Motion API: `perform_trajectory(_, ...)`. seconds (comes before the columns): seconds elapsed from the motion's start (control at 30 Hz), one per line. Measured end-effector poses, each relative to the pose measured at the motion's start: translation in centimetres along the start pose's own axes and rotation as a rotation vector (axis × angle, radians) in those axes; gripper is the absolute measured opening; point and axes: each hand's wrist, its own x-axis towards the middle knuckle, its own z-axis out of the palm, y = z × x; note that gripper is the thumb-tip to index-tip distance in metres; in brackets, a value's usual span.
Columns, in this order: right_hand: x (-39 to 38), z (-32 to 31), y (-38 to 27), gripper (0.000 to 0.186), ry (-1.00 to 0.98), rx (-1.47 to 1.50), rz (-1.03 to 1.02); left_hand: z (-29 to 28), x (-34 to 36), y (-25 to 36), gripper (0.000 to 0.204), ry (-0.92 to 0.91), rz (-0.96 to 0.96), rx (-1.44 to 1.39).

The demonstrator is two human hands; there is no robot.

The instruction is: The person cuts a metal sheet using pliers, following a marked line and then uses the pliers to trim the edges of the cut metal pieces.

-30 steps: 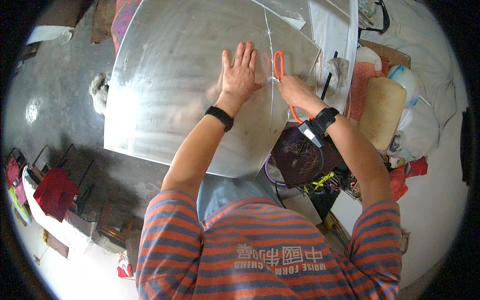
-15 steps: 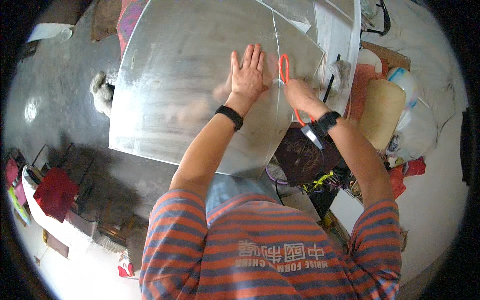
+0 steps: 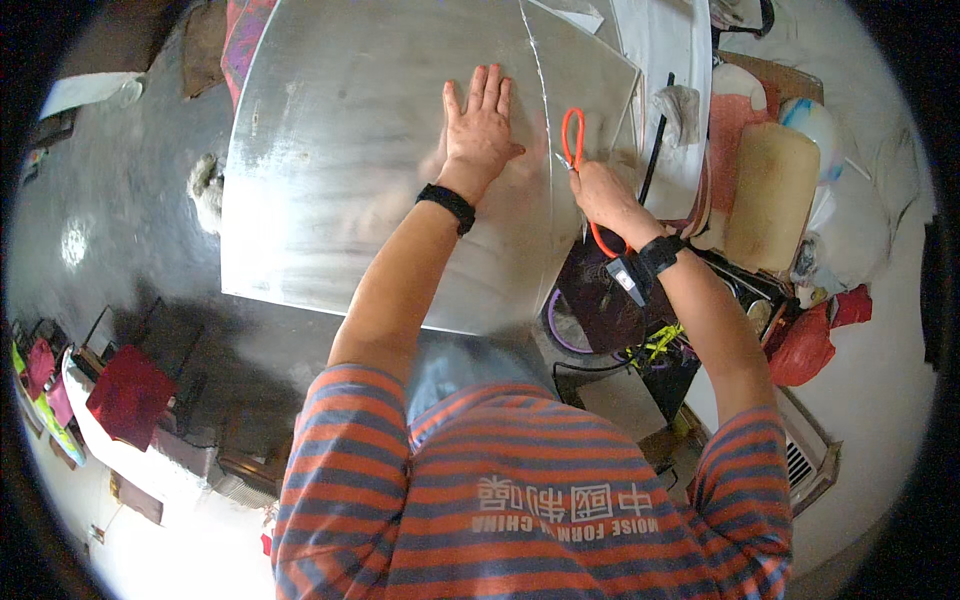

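My left hand lies flat on a large shiny silver-grey sheet, fingers stretched out and thumb spread. A pale, rough line runs along the sheet from its far edge toward me, between my two hands. To the right of this line, my right hand is closed around a pair of scissors with orange loop handles. The handles are spread wide, one loop beyond my fingers and the other by my wrist. A metal tip points left, close to the line; whether it touches the sheet I cannot tell.
A narrow black bar and a crumpled clear bag lie right of the sheet. Beyond stand a beige cushion-like block and a red bag. A dark surface with yellow cord is below. A red-covered seat stands left.
The view has shifted slightly. My left hand has slid a little farther out on the sheet. My right hand, still holding the scissors, has moved slightly right, away from the line.
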Motion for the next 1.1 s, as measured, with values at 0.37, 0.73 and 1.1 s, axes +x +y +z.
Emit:
perform_trajectory(0.37,0.7,0.4,-0.4,0.032,-0.058,-0.028,0.054,0.3,0.2,-0.1,0.100,0.008,-0.010,0.000)
perform_trajectory(0.73,1.9,-0.7,-1.4,0.014,-0.171,-0.222,-0.083,0.2,0.2,-0.1,0.102,-0.032,-0.020,0.023)
perform_trajectory(1.1,3.1,-0.3,-2.0,0.030,-0.234,-0.080,0.083,0.1,-0.4,0.3,0.106,-0.015,-0.034,-0.014)
